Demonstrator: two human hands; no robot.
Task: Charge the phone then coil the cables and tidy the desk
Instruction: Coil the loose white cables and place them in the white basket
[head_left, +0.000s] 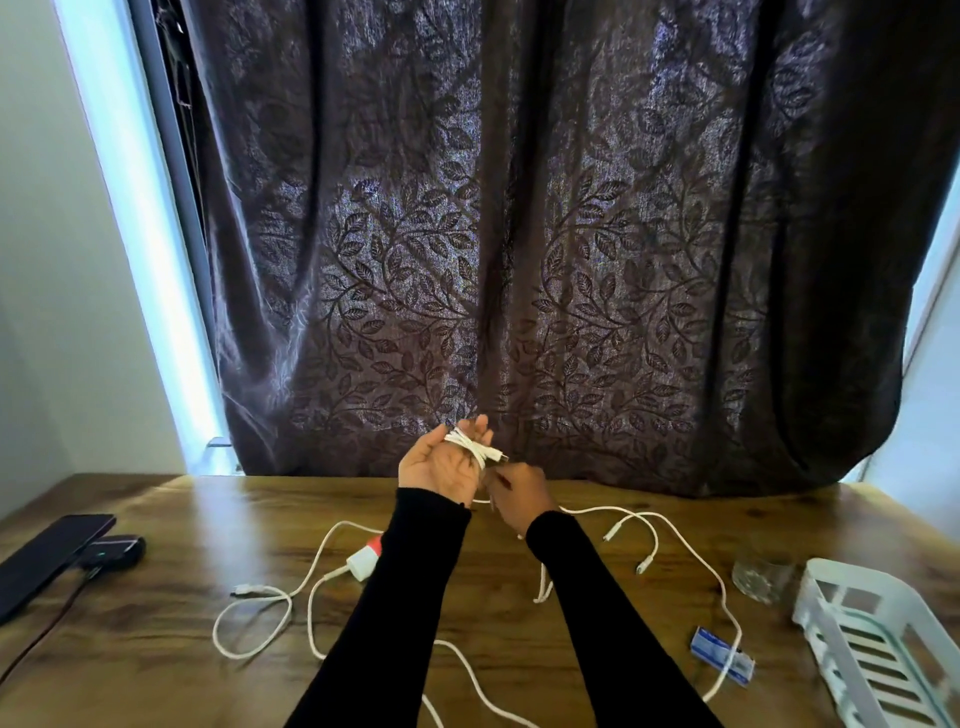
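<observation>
No brand or writing can be read anywhere; the small blue and white packet (722, 661) right of the black-sleeved arms has print too blurred to make out.

The left hand (441, 460) is held palm up above the far edge of the bench (156, 649), fingers loosely extended, with a white cable (474, 447) wound in several turns across them. The right hand (519, 493), just right of it and lower, has its fingers curled, pinching the cable's free run.

Other white cables (260, 613) sprawl loose on the bench around both arms, one ending at a white charger plug (363, 561) with a red part. Far left of the arms the phone (47, 556) lies beside a dark device (117, 552), a dark cord running from it. Far right stand a clear glass (761, 577) and a white slotted basket (852, 649). A dark leaf-patterned curtain (519, 234) hangs behind.
</observation>
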